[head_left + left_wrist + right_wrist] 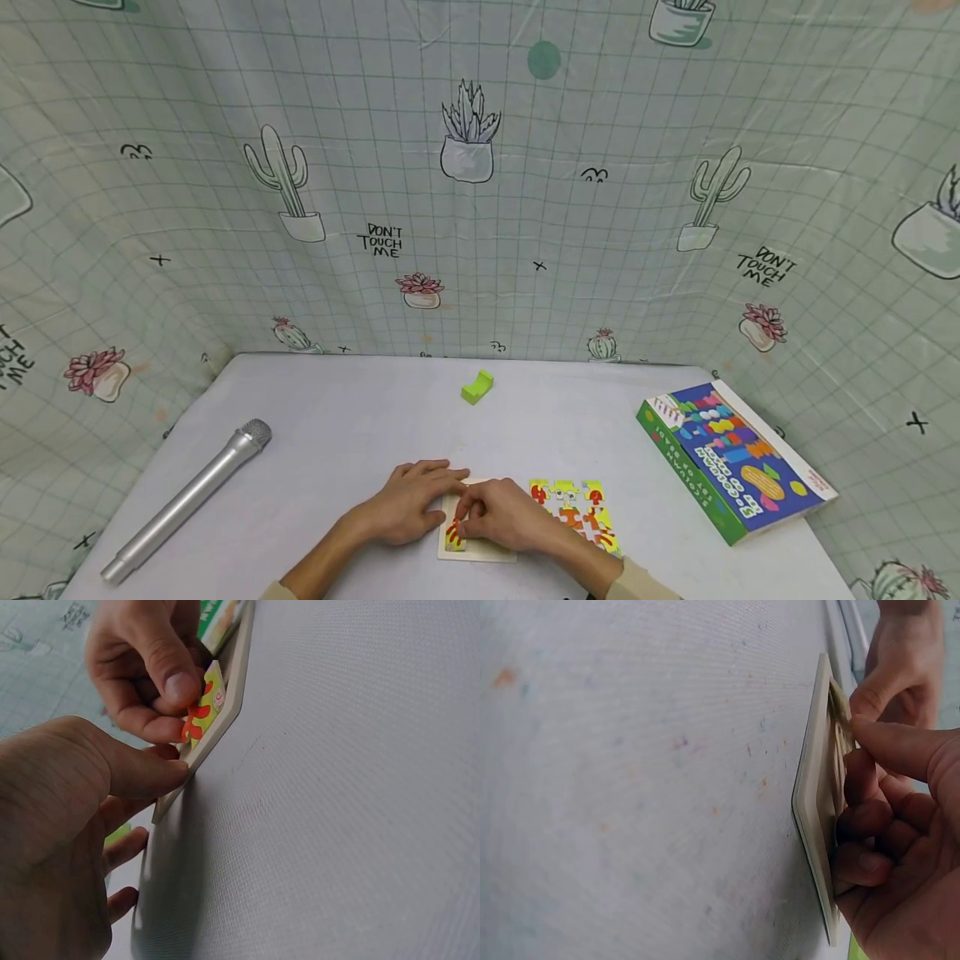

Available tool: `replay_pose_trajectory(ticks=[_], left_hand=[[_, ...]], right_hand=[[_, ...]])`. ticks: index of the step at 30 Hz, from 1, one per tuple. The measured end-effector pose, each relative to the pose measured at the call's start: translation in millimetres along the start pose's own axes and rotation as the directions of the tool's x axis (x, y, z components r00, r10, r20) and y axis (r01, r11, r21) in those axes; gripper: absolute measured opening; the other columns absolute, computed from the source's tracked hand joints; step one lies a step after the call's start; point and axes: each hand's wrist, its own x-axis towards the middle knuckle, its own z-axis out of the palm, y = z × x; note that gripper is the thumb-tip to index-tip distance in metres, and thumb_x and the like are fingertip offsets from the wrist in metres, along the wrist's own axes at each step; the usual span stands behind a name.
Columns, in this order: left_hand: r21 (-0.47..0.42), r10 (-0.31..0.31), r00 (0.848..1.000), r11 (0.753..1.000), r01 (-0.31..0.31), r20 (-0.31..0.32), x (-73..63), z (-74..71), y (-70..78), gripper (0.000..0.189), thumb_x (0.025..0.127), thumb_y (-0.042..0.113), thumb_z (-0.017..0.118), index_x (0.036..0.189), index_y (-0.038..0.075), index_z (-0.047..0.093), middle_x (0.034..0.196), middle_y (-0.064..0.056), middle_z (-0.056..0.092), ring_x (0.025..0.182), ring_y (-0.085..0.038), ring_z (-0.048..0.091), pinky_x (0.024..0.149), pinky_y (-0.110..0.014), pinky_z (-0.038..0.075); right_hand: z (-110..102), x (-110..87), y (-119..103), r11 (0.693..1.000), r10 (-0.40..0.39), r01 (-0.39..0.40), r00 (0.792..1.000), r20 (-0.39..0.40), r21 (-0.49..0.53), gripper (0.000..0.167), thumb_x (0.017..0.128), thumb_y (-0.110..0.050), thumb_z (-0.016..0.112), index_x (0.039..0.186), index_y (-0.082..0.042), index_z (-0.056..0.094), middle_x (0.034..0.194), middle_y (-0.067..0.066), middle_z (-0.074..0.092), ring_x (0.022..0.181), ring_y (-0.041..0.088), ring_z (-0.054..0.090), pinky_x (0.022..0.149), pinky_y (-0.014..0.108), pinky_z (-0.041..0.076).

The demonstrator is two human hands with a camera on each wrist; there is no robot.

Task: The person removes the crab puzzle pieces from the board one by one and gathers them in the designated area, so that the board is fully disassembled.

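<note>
A shallow wooden puzzle tray (489, 553) lies at the table's near edge. My left hand (408, 504) rests beside it with fingers spread, the thumb against the tray's left side and the index finger by its far corner. Inside the tray, my right hand (498, 515) pinches a yellow and red puzzle piece (201, 720) at the left side between thumb and curled fingers. In the right wrist view, the thumb tip is right at the piece (840, 705), close to the tray's rim. My right hand hides much of the tray's inside.
Right of the tray lie several yellow, red and white puzzle pieces (570, 517), partly behind the right forearm. A silver microphone (191, 500) is at the left. A green curved block (477, 387) sits farther back, and a colourful toy box (738, 458) at the right.
</note>
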Motion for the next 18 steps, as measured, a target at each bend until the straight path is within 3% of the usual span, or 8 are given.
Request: replay_pose_trajectory(ticks=[5, 13, 18], left_hand=[[-0.004, 0.006, 1.000, 1.000, -0.006, 0.000, 0.1, -0.1, 0.1, 0.044, 0.093, 0.010, 0.063, 0.134, 0.026, 0.062, 0.153, 0.002, 0.049, 0.143, -0.031, 0.037, 0.104, -0.067, 0.029], [0.009, -0.012, 1.000, 1.000, 0.012, 0.011, 1.5, 0.5, -1.4, 0.044, 0.093, 0.011, 0.064, 0.134, 0.027, 0.062, 0.154, 0.005, 0.047, 0.145, -0.029, 0.036, 0.106, -0.064, 0.028], [0.004, -0.014, 1.000, 1.000, 0.014, 0.013, 1.6, 0.5, -1.1, 0.043, 0.093, 0.011, 0.064, 0.134, 0.027, 0.062, 0.154, 0.005, 0.047, 0.145, -0.029, 0.036, 0.106, -0.064, 0.028]], right_hand=[[-0.8, 0.6, -0.4, 1.000, 0.000, 0.000, 1.000, -0.001, 0.013, 0.010, 0.083, -0.018, 0.078, 0.082, -0.021, 0.068, 0.063, -0.015, 0.057, 0.055, -0.003, 0.048, 0.054, 0.016, 0.036], [-3.3, 1.9, -0.6, 0.999, 0.004, -0.004, 1.000, 0.009, 0.052, 0.010, 0.086, -0.023, 0.076, 0.081, -0.023, 0.069, 0.064, -0.014, 0.061, 0.056, -0.002, 0.049, 0.055, 0.016, 0.035], [-5.2, 0.4, -1.2, 0.993, 0.008, -0.011, 0.999, 0.032, 0.116, 0.008, 0.087, -0.023, 0.076, 0.082, -0.022, 0.069, 0.067, -0.013, 0.063, 0.059, -0.001, 0.051, 0.057, 0.017, 0.037]])
